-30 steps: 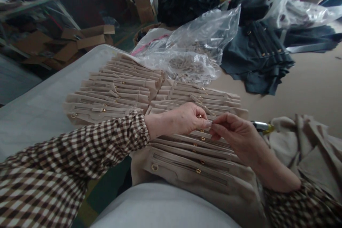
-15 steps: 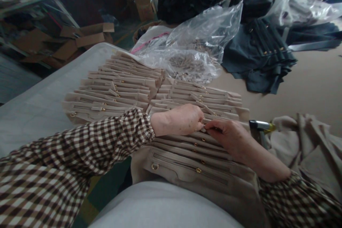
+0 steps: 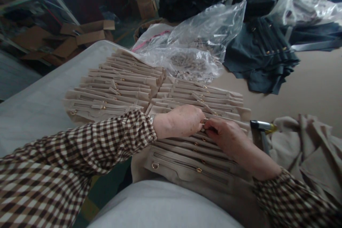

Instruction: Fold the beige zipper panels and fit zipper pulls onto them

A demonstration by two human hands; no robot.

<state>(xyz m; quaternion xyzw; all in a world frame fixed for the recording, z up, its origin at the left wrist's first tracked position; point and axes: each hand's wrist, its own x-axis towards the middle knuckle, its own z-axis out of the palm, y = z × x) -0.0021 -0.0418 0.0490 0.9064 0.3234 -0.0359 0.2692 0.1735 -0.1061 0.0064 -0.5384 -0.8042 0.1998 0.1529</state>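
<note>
My left hand (image 3: 181, 120) is closed, its fingertips pinching at a gold zipper pull (image 3: 203, 122) on one of the beige zippered panels. My right hand (image 3: 227, 136) meets it from the right, thumb and forefinger pressed together on the same pull. The fingers hide most of what is between them. Under both hands lie the overlapping beige panels (image 3: 176, 160), each with a zipper. The nearest one shows a gold zipper slider (image 3: 198, 170) and a metal D-ring (image 3: 155, 165). A second row of beige panels (image 3: 120, 96) fans out to the left.
A clear plastic bag (image 3: 192, 60) holding many small beige strips lies behind the panels. Dark zippered panels (image 3: 262, 57) are stacked at the back right. A metal tool with a yellow part (image 3: 263, 125) stands near crumpled beige fabric (image 3: 307, 149). Open cardboard boxes (image 3: 88, 34) sit beyond the table.
My right hand has shifted slightly left, its fingers curling in closer to the left fingertips. The left hand stays nearly in place. The view has moved a little.
</note>
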